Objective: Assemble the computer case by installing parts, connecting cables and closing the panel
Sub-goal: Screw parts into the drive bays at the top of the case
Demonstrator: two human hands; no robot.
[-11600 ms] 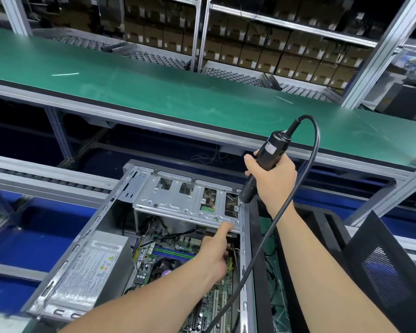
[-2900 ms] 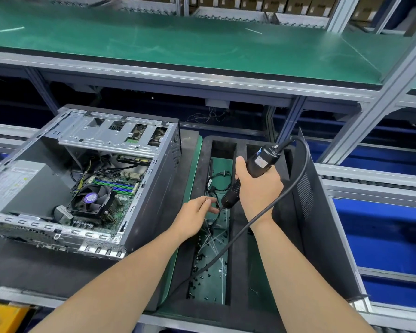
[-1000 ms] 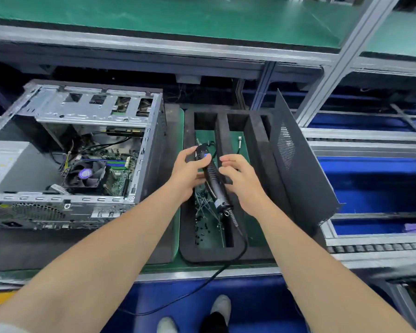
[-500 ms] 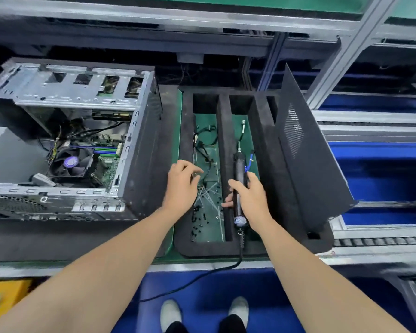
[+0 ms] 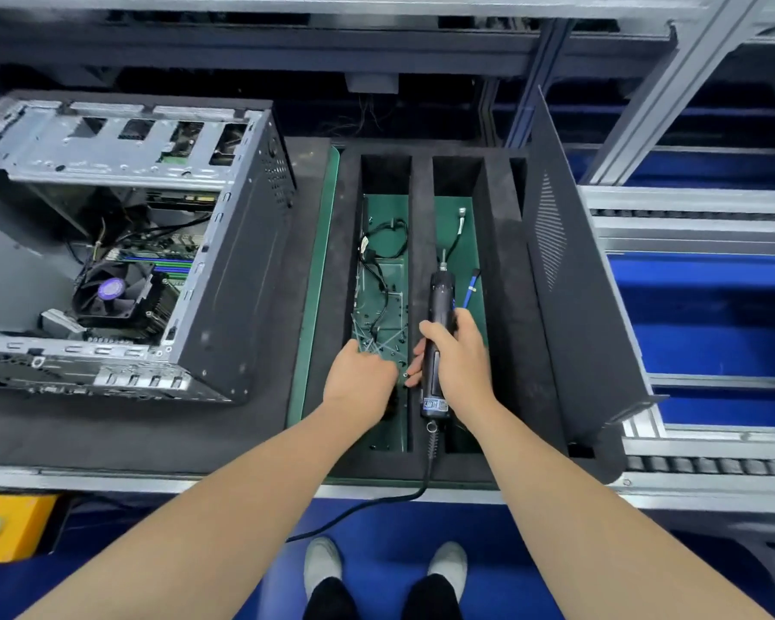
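**First speaker:** How far along does the assembly look?

**Second speaker:** Partway, judging by the layout. The computer case [image 5: 238, 279] lies on the dark worktop [image 5: 108, 431] at the left of the view, with its open face upward. Inside, a board with a cooler fan [image 5: 110, 295] is seated and wires run across it. A metal drive cage [image 5: 122, 149] spans the far end. Parts appear to be installed, but whether every cable is plugged in cannot be told. The side panel [image 5: 569, 297] is not fitted. It stands on edge in a slot at the right of a black foam tray [image 5: 502, 261], well apart from the case. Closing the case looks like the main step left, perhaps after more fastening.

**First speaker:** What are the hands doing?

**Second speaker:** The right hand [image 5: 464, 364] is wrapped around an electric screwdriver [image 5: 439, 297]. The tool lies lengthwise over the tray with its tip pointing away from the person and its cord trailing over the near edge. The left hand [image 5: 359, 378] reaches down into the tray's left compartment, among loose screws [image 5: 392, 306] and thin ties. Its fingertips are hidden, so it is unclear whether they have pinched anything.

**First speaker:** How does the case itself look?

**Second speaker:** It is bare grey metal inside. The black outer wall that faces the tray has a patch of small vent holes. The rear edge with its slots is nearest the person.
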